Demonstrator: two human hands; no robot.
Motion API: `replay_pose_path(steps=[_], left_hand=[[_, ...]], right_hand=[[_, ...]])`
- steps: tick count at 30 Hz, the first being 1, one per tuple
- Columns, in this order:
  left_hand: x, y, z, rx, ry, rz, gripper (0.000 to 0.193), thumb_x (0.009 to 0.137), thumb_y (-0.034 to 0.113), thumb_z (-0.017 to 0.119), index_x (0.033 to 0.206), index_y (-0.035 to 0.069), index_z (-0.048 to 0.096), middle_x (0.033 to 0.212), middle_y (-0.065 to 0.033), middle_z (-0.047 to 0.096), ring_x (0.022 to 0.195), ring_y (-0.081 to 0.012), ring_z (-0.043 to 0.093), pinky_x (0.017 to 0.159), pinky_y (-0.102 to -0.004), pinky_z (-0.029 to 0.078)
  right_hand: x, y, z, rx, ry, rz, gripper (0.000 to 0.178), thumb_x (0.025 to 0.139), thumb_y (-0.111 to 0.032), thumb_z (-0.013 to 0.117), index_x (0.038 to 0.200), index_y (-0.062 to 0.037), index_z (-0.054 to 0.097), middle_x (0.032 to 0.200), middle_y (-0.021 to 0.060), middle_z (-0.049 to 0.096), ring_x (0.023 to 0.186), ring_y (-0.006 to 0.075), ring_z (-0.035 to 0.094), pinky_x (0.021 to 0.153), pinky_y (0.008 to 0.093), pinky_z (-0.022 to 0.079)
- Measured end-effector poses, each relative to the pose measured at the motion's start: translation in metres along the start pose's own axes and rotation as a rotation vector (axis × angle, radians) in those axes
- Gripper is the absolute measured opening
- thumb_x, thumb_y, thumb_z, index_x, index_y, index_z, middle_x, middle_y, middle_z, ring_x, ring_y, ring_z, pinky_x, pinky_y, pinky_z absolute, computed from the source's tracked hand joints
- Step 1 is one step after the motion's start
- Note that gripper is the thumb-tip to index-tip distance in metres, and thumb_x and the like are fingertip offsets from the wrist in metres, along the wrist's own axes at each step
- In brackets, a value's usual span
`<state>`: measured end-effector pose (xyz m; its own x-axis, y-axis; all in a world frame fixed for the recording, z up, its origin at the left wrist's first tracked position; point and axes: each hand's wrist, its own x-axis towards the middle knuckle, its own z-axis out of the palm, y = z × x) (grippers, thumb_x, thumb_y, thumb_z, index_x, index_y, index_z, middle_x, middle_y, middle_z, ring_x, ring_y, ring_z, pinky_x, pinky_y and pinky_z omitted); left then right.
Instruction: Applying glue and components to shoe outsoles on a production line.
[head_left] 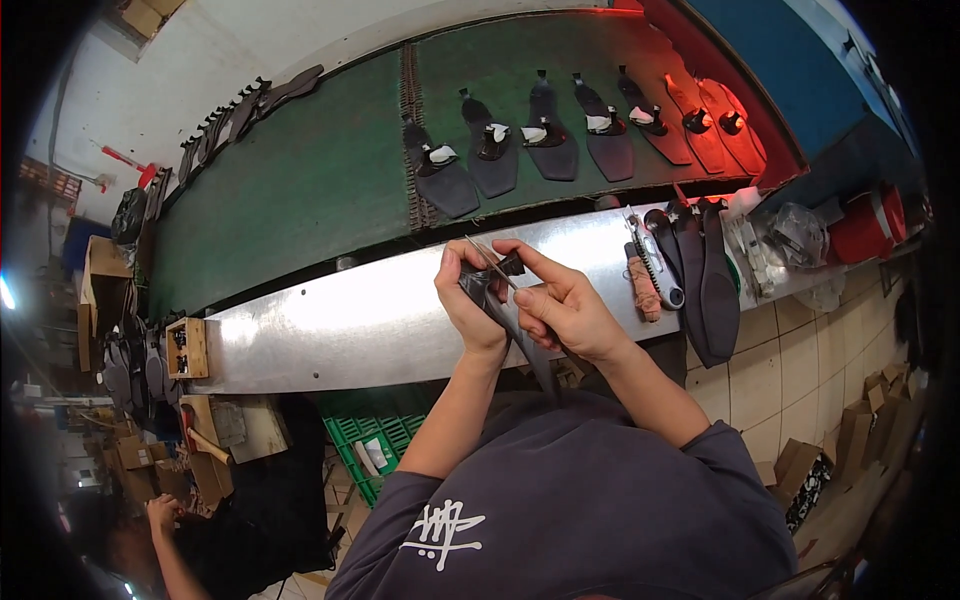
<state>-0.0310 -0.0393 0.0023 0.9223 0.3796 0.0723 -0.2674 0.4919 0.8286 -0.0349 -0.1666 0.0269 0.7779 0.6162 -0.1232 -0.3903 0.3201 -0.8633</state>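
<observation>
While both hands work over the steel ledge, this is how things lie:

Landmark: the steel ledge, running along the near edge of the green conveyor belt.

Left hand: left hand, above the ledge's middle, fingers curled tight round the upper end of a dark sole piece.

Right hand: right hand, just beside the left, thumb and forefinger pinched on a thin metal tool laid across the top of the sole piece; other fingers half folded.

Sole piece: held in the air over the ledge, touching both hands, its long end hanging down toward the person's chest.

Step in hand: looks like trimming or picking at the piece's top end; exactly what the tool does is too small to tell.

Next move calls for: judged only, a steady left grip while the tool tip is guided finely along the edge; a slip could nick the thumb.

Beyond the ledge: a row of dark soles with small fittings on the belt.

On the ledge, right end: a stack of dark soles, a brush.

Below the ledge, left: a green crate, another person's hand.
</observation>
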Motion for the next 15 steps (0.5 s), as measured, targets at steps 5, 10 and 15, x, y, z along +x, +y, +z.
replay_pose_path(steps=[5,10,15], left_hand=[[0.002,-0.002,-0.003,-0.042,0.035,-0.029,0.038,0.097,0.039,0.033,0.074,0.011,0.041,0.063,-0.0025,0.043,0.049,-0.0109,0.038,0.05,-0.0256,0.035],[0.004,-0.001,-0.004,-0.054,0.061,-0.149,0.037,0.095,0.041,0.037,0.073,0.011,0.043,0.062,-0.0022,0.043,0.047,-0.0118,0.039,0.048,-0.0259,0.036],[0.006,-0.004,-0.006,-0.151,0.039,-0.193,0.036,0.093,0.042,0.04,0.074,0.011,0.045,0.061,-0.0024,0.044,0.046,-0.0119,0.039,0.046,-0.0251,0.035]], right_hand=[[0.003,0.001,-0.004,-0.075,-0.017,-0.032,0.056,0.096,-0.009,0.049,0.148,-0.0107,0.029,0.058,-0.0036,0.046,0.049,0.0021,0.04,0.043,0.0172,0.031],[0.004,0.002,-0.008,-0.147,-0.022,-0.109,0.057,0.094,-0.006,0.05,0.148,-0.0071,0.03,0.057,-0.003,0.048,0.052,0.0029,0.043,0.046,0.0178,0.031],[0.006,0.002,-0.013,-0.202,-0.01,-0.13,0.054,0.094,-0.007,0.05,0.145,-0.0056,0.035,0.057,-0.0029,0.048,0.052,0.0032,0.044,0.047,0.0182,0.032]])
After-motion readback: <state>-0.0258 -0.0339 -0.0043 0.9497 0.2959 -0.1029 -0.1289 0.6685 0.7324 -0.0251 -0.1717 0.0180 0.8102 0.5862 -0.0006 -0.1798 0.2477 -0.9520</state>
